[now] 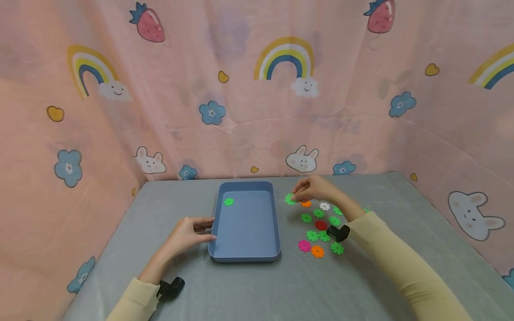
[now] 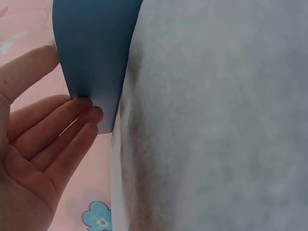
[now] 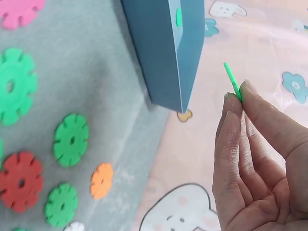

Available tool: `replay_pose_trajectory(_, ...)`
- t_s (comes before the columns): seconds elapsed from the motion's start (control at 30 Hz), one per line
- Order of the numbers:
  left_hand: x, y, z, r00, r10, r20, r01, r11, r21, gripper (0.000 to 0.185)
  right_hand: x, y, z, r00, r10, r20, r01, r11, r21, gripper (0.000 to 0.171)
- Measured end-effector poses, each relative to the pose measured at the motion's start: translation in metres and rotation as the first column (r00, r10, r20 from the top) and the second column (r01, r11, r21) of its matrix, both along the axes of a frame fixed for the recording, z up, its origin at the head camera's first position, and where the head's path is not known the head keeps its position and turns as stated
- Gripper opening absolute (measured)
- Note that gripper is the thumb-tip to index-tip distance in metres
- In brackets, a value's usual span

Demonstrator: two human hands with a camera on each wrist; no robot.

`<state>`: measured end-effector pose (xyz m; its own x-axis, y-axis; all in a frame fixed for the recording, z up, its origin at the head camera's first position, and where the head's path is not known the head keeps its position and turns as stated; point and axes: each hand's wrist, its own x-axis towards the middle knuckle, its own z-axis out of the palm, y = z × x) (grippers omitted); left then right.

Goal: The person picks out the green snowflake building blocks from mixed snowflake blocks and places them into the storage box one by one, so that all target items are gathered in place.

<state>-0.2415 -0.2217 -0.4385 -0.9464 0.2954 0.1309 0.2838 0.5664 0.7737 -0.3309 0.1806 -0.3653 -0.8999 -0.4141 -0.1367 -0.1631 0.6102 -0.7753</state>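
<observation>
Right hand point(image 1: 312, 189) pinches a green disc point(image 1: 290, 199) by its rim, between thumb and fingertips point(image 3: 232, 103); in the wrist view we see it edge-on, a thin green sliver point(image 3: 232, 81) held just off the near corner of the tray point(image 3: 166, 53). It hangs above the table point(image 1: 249, 290), between the tray's right wall and the loose pile.

We judge the disc light, thin and stiff, hard plastic with a notched edge. The notches should give the fingers purchase, so a rim pinch seems enough, though the flat faces are likely slick. It does not look fragile.

Left hand point(image 1: 188, 234) is spread, fingers straight, tips point(image 2: 91, 113) touching the tray's left wall point(image 2: 91, 53); we read this as steadying. The tray looks rigid, shallow and light enough to slide if nudged.

One green disc point(image 1: 229, 201) lies flat in the tray's far left corner. The rest lie scattered to the right: mostly green, with orange point(image 1: 317, 251), pink point(image 1: 304, 245), red point(image 1: 321, 225) and white point(image 1: 324, 206) pieces.
</observation>
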Motion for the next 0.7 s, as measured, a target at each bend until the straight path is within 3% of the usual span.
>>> replay_pose_trajectory(0.7, -0.002, 0.001, 0.003, 1.000, 0.001, -0.004, -0.001, 0.999, -0.047, 0.058, -0.027, -0.058, -0.002, 0.999, 0.036, -0.005, -0.036, 0.999, -0.021, 0.023)
